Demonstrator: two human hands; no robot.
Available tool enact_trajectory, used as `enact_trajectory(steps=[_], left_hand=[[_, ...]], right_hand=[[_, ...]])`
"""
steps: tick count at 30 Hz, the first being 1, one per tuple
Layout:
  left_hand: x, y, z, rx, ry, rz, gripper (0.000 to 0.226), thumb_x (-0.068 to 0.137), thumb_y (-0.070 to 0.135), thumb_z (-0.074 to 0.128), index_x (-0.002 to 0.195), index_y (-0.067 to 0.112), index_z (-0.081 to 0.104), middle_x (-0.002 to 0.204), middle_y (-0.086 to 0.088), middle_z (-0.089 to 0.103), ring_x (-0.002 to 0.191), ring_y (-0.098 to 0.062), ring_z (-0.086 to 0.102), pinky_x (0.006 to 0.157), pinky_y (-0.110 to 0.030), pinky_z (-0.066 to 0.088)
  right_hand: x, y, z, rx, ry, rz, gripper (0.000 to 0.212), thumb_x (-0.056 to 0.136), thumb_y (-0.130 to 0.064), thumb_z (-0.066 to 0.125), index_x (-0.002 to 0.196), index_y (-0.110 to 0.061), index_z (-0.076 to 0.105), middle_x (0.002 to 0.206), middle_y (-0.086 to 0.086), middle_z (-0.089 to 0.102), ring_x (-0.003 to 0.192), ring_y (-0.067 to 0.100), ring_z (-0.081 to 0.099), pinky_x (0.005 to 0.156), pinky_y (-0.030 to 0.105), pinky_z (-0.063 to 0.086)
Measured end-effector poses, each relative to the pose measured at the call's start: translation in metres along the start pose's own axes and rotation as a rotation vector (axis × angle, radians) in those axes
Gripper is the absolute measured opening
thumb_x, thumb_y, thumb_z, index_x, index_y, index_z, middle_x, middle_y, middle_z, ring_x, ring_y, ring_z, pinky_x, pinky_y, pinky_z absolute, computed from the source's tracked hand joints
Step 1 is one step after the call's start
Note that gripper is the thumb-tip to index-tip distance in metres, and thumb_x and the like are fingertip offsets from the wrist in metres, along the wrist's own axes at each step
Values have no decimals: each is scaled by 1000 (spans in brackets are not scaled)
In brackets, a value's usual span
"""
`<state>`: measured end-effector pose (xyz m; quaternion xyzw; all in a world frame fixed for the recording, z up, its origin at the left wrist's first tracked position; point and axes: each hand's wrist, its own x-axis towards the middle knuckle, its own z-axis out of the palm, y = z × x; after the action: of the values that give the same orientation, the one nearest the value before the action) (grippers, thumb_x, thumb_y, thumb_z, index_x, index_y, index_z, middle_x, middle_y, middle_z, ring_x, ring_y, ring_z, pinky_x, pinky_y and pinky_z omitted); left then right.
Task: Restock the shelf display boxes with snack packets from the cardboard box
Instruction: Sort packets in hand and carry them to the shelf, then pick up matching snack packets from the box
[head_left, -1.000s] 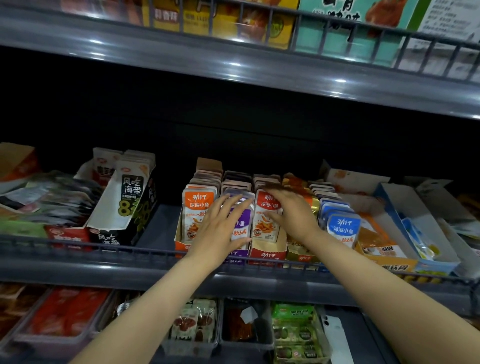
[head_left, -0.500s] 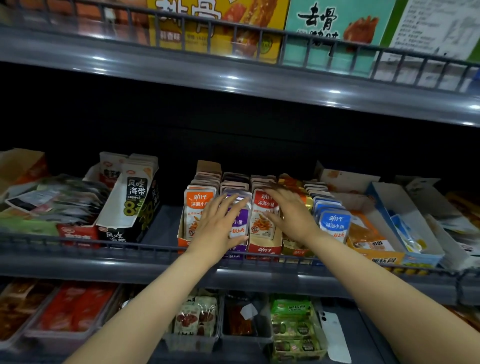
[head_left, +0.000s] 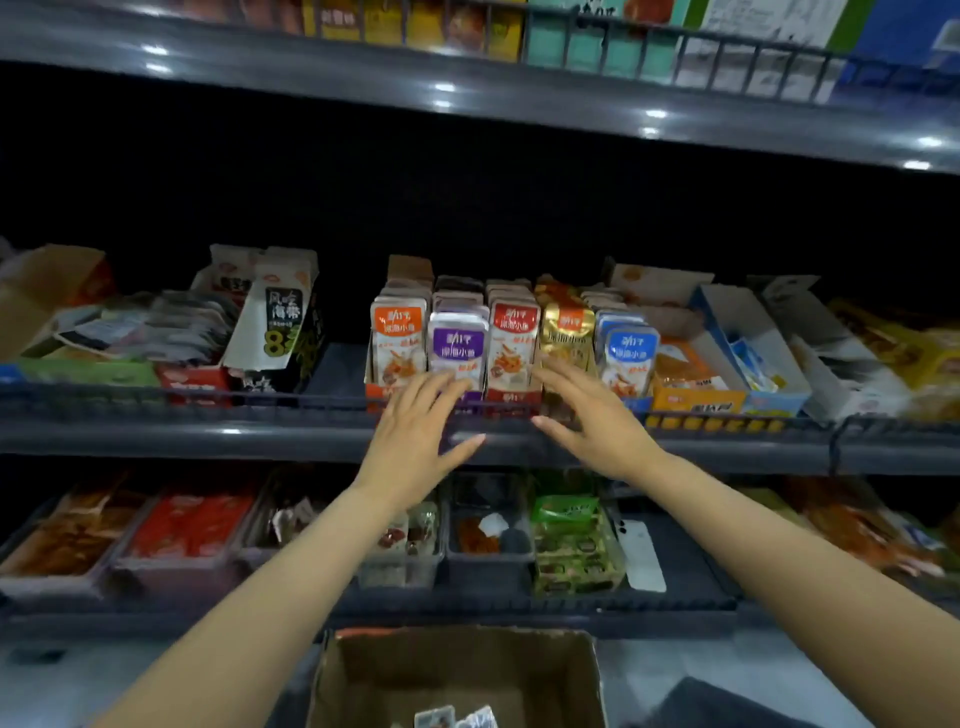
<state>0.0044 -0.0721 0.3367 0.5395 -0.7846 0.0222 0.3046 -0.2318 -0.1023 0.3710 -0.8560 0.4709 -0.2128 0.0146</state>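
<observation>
Left hand (head_left: 415, 441), right hand (head_left: 597, 421): both spread, empty, just in front of red packets (head_left: 511, 343). Risk: 1 careless brush could tip them forward.

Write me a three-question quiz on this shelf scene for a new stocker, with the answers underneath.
1. True or false: the left hand grips a snack packet.
2. Which row of packets stands between the orange row and the red row? A gold, B purple, C blue.
3. Fill in: the cardboard box at the bottom of the view holds a few ____.
Key: 1 false; it and the right hand are both open and empty. 2 B. 3 packets.
</observation>
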Motion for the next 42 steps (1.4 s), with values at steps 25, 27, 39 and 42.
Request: enact_trajectory(steps=[25,27,39,42], left_hand=[[-264,-101,240,13,-969,-517,61,95,47,45,146,22,25,151,-3,29,136,-24,28,107,-37,30],[-273,-104,255,-35,-994,-579,59,95,46,45,145,20,28,151,-4,31,135,-25,31,107,-34,29],[-352,-141,336,-295,-935,-1093,74,72,73,45,122,19,56,120,-5,61,114,-26,55,100,-40,43],[-351,-135,337,-327,-951,-1232,59,86,52,56,131,14,49,134,-10,49,122,-28,47,105,-36,37]], right_hand=[[-224,39,337,351,-706,604,67,88,-30,63,146,-17,31,151,6,31,138,22,30,112,29,26],[-235,39,356,407,-758,678,66,87,-30,66,144,-15,35,148,9,35,136,25,33,110,29,29],[-288,46,472,549,-673,1162,37,70,-21,82,94,0,64,99,18,66,97,36,61,84,49,50],[-293,34,486,521,-625,1198,39,65,-25,84,96,-8,66,101,13,67,99,32,61,88,45,49]])
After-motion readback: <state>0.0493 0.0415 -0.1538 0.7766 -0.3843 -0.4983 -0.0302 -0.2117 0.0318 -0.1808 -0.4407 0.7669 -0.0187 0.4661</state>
